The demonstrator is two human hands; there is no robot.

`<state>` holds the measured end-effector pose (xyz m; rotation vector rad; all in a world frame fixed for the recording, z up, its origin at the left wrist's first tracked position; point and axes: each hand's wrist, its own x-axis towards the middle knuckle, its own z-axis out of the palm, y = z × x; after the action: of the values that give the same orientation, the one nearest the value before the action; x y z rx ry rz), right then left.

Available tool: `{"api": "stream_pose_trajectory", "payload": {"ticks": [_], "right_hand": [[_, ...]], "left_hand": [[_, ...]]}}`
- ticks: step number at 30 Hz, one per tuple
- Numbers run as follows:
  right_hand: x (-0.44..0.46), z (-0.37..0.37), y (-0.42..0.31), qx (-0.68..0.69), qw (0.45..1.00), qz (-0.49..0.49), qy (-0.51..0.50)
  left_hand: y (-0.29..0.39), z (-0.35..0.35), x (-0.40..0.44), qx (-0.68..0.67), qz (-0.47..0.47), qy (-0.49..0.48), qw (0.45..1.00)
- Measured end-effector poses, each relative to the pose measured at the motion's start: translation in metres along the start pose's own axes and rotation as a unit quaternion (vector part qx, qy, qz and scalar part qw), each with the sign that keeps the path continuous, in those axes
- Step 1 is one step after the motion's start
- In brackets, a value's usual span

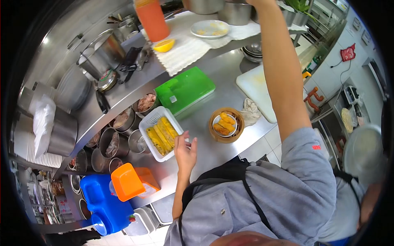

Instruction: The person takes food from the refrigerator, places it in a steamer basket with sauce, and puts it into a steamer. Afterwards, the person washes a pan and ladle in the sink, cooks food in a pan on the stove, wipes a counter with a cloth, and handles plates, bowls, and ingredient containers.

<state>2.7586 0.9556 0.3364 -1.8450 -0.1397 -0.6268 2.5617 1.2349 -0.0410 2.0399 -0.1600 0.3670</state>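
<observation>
From the head view, the left hand [186, 151] is slack, its fingers loosely bent and nothing in its grasp, over the near right edge of a white perforated basket [152, 117]. Yellow rolls [163, 136] lie side by side in that basket, which sits toward the left part of the steel counter [223, 92]. The right hand [256, 2] is reached far forward to the upper shelf, near the metal pots [234, 14]; the top of the view cuts most of it off, so I cannot tell whether it is gripping anything. To the right of the left hand, and well apart from it, stands a round bamboo steamer [225, 140] holding a small dish [231, 133] of golden pieces [224, 123]. A crumpled cloth [251, 112] lies just beside the steamer, next to a white cutting board [256, 88]. A green box [185, 90] is beyond the basket. On the shelf, a white towel [180, 55] lies under a plate [210, 24] with yellow bits on it, a cut piece of yellow fruit [164, 46] and an orange container [154, 22]. Left of the basket are round metal pans [113, 145], some holding pinkish meat; nearer the person are a blue jug [104, 205] and an orange scoop-like tub [127, 182].
</observation>
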Motion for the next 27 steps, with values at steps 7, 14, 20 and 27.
{"api": "stream_pose_trajectory", "payload": {"ticks": [7,14,20,27], "right_hand": [[-0.154,-0.066,0.033,-0.182,0.981,-0.060,0.000],[-0.243,-0.038,0.155,-0.260,0.953,-0.150,-0.030],[-0.274,-0.007,0.235,-0.285,0.926,-0.239,-0.062],[-0.285,0.012,0.278,-0.365,0.873,-0.307,-0.105]], "left_hand": [[0.018,0.008,0.027,-0.104,-0.019,-0.052,0.993],[0.031,0.019,0.034,-0.148,-0.074,-0.076,0.983],[0.018,0.047,0.039,-0.139,-0.026,-0.056,0.988],[0.005,0.063,0.043,-0.037,-0.025,-0.043,0.998]]}}
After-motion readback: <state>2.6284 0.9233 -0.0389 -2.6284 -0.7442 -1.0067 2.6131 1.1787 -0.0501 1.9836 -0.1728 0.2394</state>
